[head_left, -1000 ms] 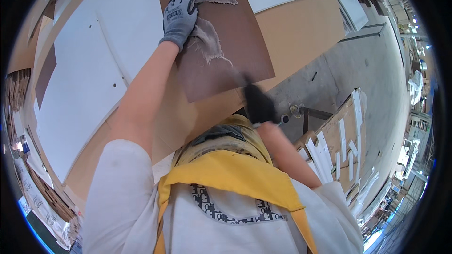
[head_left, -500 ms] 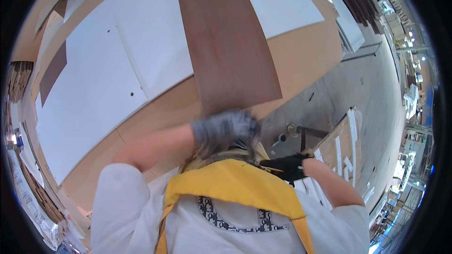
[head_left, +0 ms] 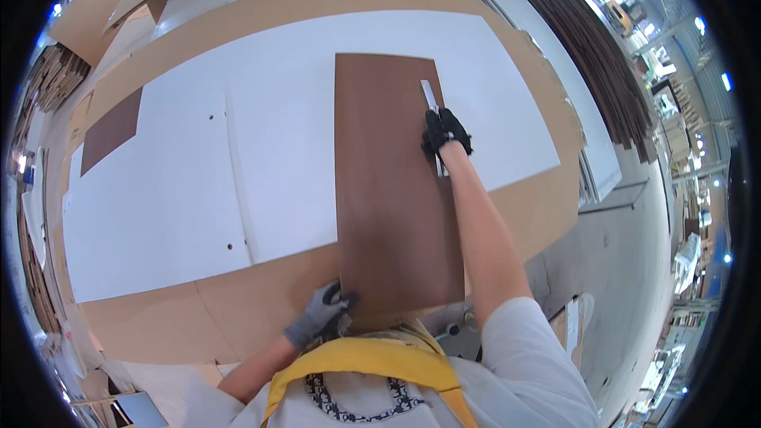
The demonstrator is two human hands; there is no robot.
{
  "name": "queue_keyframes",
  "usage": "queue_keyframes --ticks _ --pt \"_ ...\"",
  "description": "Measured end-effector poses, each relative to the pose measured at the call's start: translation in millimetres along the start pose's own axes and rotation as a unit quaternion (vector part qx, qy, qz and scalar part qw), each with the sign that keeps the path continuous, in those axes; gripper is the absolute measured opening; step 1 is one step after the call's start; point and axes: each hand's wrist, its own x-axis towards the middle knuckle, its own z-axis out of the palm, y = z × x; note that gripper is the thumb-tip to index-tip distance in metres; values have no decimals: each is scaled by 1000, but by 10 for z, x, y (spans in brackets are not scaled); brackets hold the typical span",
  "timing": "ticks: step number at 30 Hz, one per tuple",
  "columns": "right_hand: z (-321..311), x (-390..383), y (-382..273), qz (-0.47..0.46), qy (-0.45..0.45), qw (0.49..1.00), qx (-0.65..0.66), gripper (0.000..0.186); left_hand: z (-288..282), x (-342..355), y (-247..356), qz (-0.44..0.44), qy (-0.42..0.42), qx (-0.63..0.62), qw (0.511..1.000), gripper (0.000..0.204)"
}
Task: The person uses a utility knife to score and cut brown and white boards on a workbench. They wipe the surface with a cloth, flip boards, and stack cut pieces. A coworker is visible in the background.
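A long brown board [head_left: 388, 190] lies lengthwise in front of me on top of a large white panel. My right hand [head_left: 448, 131], in a black glove, is closed around a narrow silver metal rail [head_left: 430, 95] along the board's right edge. The rail's ends show beyond the glove, far and near. At the board's near left corner is my left hand [head_left: 321, 311], in a grey glove with dark fingertips. Its fingers are curled, and whatever they hold is too small or hidden to make out.
The white panel [head_left: 182, 182] has small dark holes and rests on tan cardboard [head_left: 261, 285]. A small brown piece [head_left: 112, 133] lies at its far left. Long dark strips [head_left: 583, 40] are stacked at the far right, beyond a grey floor [head_left: 626, 246]. A yellow strap [head_left: 357, 349] crosses my chest.
My right hand has gone from my waist out to the board's right edge, now with the rail. My left hand has moved left to the near corner. The view has shifted.
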Motion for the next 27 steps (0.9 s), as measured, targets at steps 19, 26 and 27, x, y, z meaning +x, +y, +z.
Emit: queue_keyframes --ticks 19,26,27 --pt "1520 499 -581 -16 128 812 -570 37 244 -53 222 22 32 -63 997 71" --pt "1155 955 -477 -112 43 711 -693 34 220 -114 303 -64 8 -61 996 58" --pt "1157 950 -474 -105 51 733 -670 34 206 -128 246 -49 2 -53 997 57"
